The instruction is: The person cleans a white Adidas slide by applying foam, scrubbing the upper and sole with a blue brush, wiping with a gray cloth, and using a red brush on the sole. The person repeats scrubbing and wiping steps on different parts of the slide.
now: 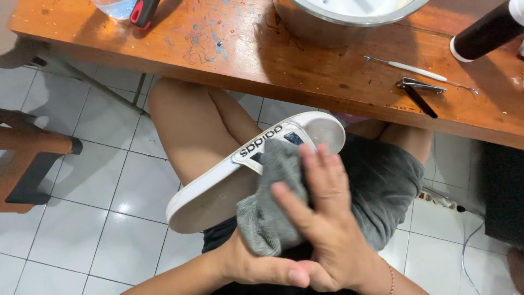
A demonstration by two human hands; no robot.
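Slipper (pixel 218 186) betw. hands, under cloth (pixel 273 202).

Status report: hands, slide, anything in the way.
Right hand presses grey cloth on white slide. Left hand under cloth, grip hidden. Nothing in the way.

The one camera is sitting on my head and looking steeply down over my lap, close to my right hand (pixel 322 213) and left hand (pixel 256 265), which are filling the lower middle of the view. Beyond my grip it is taking in the near edge of the scratched brown wooden table (pixel 305 65); to the left of it, the pale tiled floor (pixel 103 191).
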